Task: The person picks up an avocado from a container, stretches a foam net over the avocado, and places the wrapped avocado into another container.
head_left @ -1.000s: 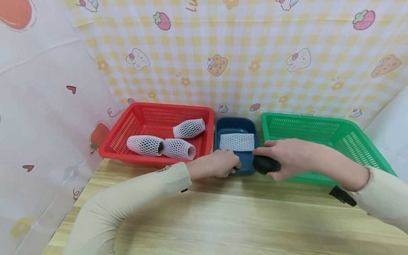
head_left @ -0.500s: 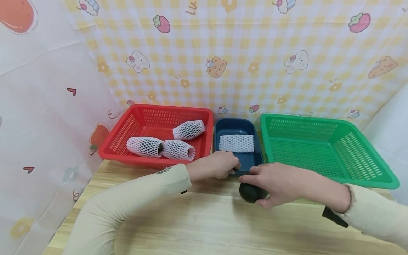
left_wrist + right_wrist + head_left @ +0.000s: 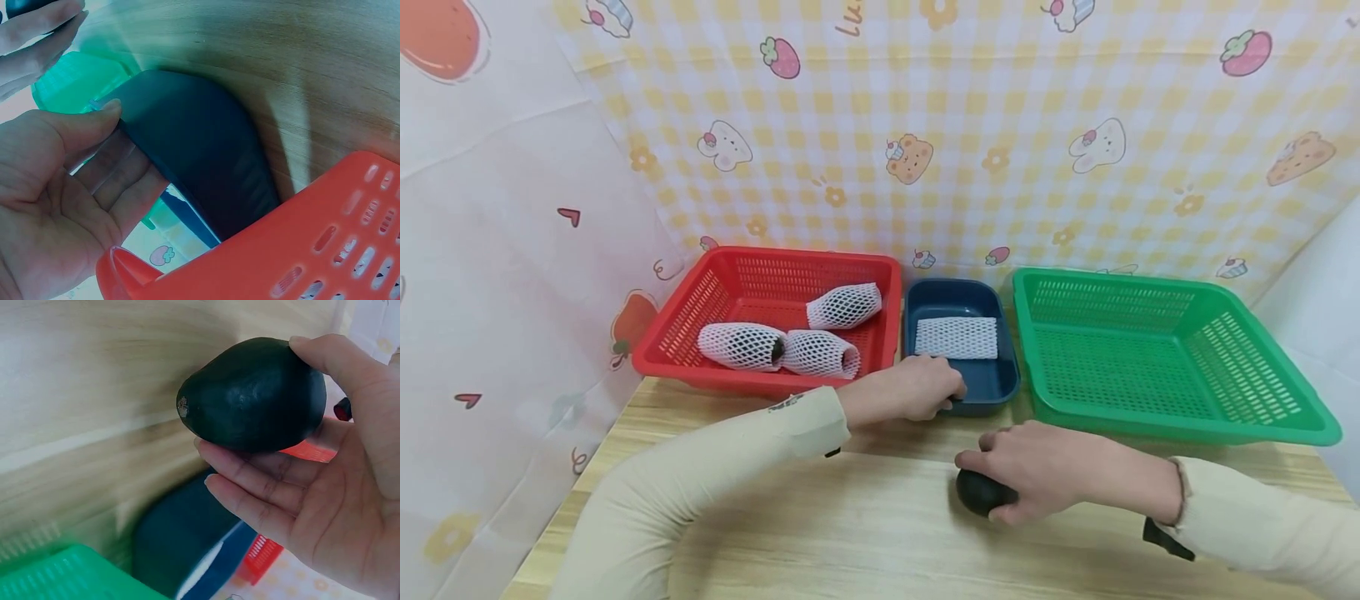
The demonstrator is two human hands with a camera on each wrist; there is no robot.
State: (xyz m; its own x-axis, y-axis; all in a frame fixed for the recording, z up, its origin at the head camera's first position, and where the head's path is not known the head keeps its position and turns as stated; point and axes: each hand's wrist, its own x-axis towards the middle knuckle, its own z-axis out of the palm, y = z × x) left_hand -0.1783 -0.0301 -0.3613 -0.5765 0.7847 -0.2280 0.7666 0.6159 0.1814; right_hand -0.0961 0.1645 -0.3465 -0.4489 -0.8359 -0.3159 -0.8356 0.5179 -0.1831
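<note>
My right hand [image 3: 1045, 471] grips a dark green avocado [image 3: 981, 493] in front of the blue tray, low over the wooden table. In the right wrist view the avocado's stem scar shows, with thumb and fingers around its side. My left hand [image 3: 921, 387] pinches the near rim of the dark blue tray [image 3: 187, 131], thumb on the outer wall and fingers inside. A flat white foam net sleeve [image 3: 957, 337] lies in the tray. To the left, a red basket [image 3: 767, 385] holds 3 net-sleeved fruits [image 3: 741, 345], their ends showing dark inside the mesh.
A green basket [image 3: 1120, 350] stands right of the blue tray, and nothing shows in it. The table [image 3: 865, 533] extends in front of all the containers. Behind them hangs a checked cloth [image 3: 970, 108].
My right hand has carried the avocado from beside the tray's right front, down and towards me over the table. The left hand has stayed on the tray rim.
</note>
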